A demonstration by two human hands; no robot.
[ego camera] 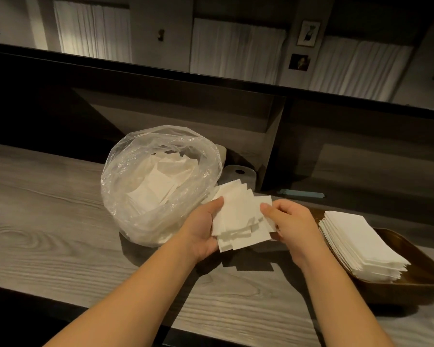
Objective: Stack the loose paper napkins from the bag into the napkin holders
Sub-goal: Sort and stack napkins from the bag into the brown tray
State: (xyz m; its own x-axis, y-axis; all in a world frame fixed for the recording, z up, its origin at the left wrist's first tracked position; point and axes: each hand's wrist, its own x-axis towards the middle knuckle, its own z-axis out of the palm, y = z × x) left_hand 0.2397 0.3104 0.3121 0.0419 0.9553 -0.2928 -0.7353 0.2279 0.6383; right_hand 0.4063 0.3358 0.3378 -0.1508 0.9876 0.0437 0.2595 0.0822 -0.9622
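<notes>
White napkins [241, 216], a loose fanned bunch with their corners out of line, are held above the surface [48, 221] between both hands, just right of the bag [125, 196] and left of the holder [416, 284]. The left hand [205, 226] lies palm up under the bunch's left edge, its thumb pressed on top of the sheets and its fingers hidden beneath them, so it grips the bunch from that side. The right hand [288, 221] grips the right edge, its thumb on top and its curled fingers tucked around and under the paper. More napkins lie jumbled inside the bag, a clear plastic one that stands open on the grey wood-grain surface, its mouth rolled wide and its right side touching or almost touching the held bunch. On the far side of the right hand sits the holder, a dark brown wooden tray, carrying a neat stack [361, 246] of napkins that rises above its rim. Behind the bag, partly hidden by it, stands a pale roll [241, 172] with a dark hole at its centre; what it is made of cannot be told. A thin pale blue strip [301, 192] lies on the low shelf beyond the hands. Farther back run dark shelf compartments, and above them a wall with white curtains [236, 46] and small framed pictures [308, 33].
</notes>
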